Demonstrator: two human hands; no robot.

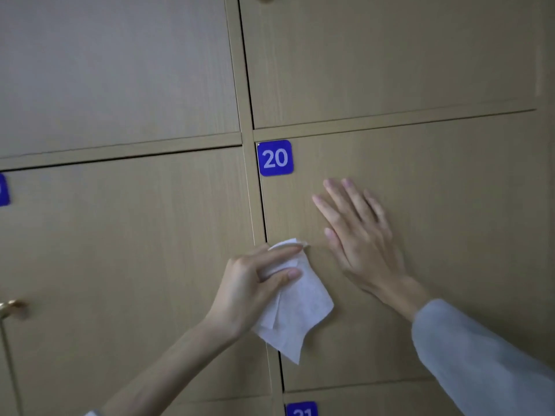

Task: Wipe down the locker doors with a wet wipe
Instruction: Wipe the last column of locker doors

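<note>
Wipe (295,307) partly hidden by left hand (255,283), plate 21 (301,409) cropped

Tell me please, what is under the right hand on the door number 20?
The right hand lies flat, fingers straight, on the bare wood of door 20. No wipe shows beneath it; the wet wipe is in the left hand. The surface beneath the palm is hidden.

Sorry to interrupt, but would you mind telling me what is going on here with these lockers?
A person is cleaning wooden locker doors. The left hand grips a white wet wipe at the left edge of the door marked 20, near the gap beside the neighbouring door. The right hand lies flat and open on that same door, below the blue number plate.
</note>
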